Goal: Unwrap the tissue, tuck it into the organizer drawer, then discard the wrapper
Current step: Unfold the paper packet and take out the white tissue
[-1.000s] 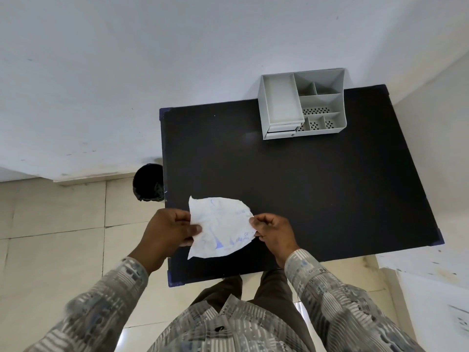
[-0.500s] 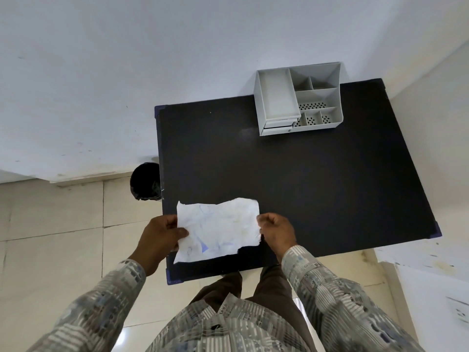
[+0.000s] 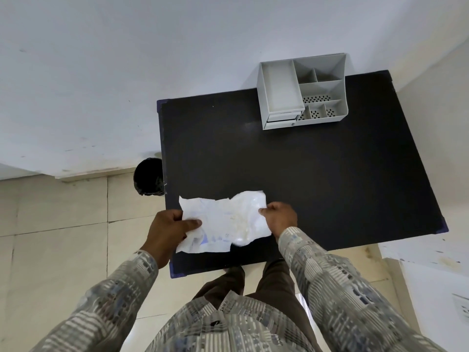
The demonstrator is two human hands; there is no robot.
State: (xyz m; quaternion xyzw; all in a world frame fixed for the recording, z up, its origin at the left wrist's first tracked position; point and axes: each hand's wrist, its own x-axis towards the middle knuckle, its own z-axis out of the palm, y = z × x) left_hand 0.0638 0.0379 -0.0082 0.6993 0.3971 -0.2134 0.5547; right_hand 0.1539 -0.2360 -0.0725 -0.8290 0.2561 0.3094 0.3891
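Tissue wrapper, a crinkled white plastic sheet with faint blue print (image 3: 203, 226), is stretched between both hands just above the near left part of the black rectangular surface (image 3: 317, 179). At its right end a softer, plain white mass bulges out, which appears to be the tissue (image 3: 247, 219) itself, though where wrapper ends and tissue begins is hard to tell. The left hand (image 3: 168, 228) is clamped on the sheet's left edge, thumb lying across the top of the plastic and fingers curled underneath. The right hand (image 3: 280, 219) pinches the right edge of the white mass, knuckles up and fingers closed on it. Both patterned grey sleeves reach in from the bottom of the view. The light grey plastic desk organizer (image 3: 302, 94) with several open compartments stands at the far edge of the surface, well apart from the hands, with its small drawer (image 3: 280, 119) at the lower left front. A round black waste bin (image 3: 148, 177) sits on the pale tiled floor (image 3: 63, 224) just beside the left edge of the surface, near the left hand.
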